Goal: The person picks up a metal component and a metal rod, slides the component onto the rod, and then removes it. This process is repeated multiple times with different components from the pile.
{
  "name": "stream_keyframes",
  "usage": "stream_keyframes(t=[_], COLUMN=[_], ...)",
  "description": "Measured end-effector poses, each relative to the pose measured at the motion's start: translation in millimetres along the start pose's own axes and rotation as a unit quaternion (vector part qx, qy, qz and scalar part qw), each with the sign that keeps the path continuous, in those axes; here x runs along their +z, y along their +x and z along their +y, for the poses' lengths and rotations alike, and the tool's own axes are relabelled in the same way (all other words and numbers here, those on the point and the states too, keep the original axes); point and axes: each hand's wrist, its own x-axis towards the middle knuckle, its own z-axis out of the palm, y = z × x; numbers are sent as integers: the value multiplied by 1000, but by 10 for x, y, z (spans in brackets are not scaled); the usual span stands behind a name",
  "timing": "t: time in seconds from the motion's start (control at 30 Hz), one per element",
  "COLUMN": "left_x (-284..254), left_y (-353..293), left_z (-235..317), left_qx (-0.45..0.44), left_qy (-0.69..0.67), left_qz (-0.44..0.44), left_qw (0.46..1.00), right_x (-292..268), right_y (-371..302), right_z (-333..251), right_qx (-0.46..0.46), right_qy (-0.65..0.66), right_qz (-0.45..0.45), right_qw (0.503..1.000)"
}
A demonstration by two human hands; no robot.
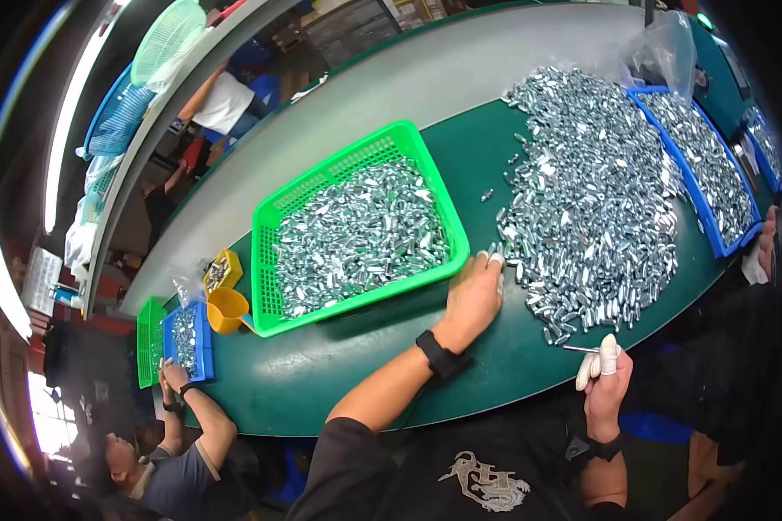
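Note:
A large heap of small shiny metal cylindrical parts covers the right side of the green table. My left hand, with white finger covers on its fingertips, is at the heap's left edge, beside the corner of a green basket. Its fingers are curled together, and what they pinch, if anything, is too small to make out. At the heap's near edge, my right hand grips a thin metal rod between covered fingers, the rod pointing left. Similar metal parts fill the basket.
A blue tray of parts stands at the right. Leftward are an orange scoop, a small yellow bin, a blue tray and a green basket. A co-worker works at the left. One loose part lies beside the heap.

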Motion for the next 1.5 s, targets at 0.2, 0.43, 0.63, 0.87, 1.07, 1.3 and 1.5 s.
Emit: stream_keyframes(t=[0.2,0.43,0.63,0.87,1.07,1.3,1.5], left_x=[-305,-545,-639,-797,-736,-774,-739], left_y=[-363,-678,-736,-764,-826,-900,-840], left_z=[203,381,339,326,314,345,393], left_qx=[13,-164,-191,-160,-32,-100,-1], left_qy=[-83,-624,-667,-635,-537,-549,-478], left_qz=[-31,-93,-98,-87,-21,-40,0], left_qw=[996,759,713,751,843,829,878], right_x=[81,450,566,755,747,765,755], right_y=[66,58,-39,-54,-135,-154,-173], right_z=[67,-14,-62,-154,-85,-55,31], right_qx=[18,33,10,8,30,73,74], right_qy=[-16,-46,-40,-99,-49,-72,-78], right_qz=[-47,-109,-72,-96,-140,-128,-149], right_qw=[999,992,997,990,989,986,983])
